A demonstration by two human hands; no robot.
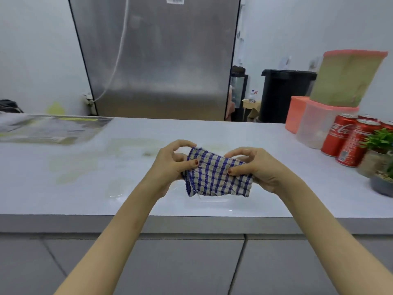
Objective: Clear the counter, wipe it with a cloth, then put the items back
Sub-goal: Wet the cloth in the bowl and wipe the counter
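A folded blue-and-beige checked cloth [217,175] hangs just above the white counter [106,177], near its front edge. My left hand [168,167] pinches the cloth's left side and my right hand [259,169] pinches its right side, thumbs on top. Faint yellowish smears mark the counter left of the cloth. At the right end of the counter stand several red cola cans [348,143], stacked plastic tubs with coral lids [331,107] and a small potted plant [380,158].
A flat plastic-wrapped sheet [53,128] lies at the counter's far left. Behind the counter stands a steel fridge [157,60], with a black bin [285,94] to its right. Grey cabinet fronts run below the counter edge.
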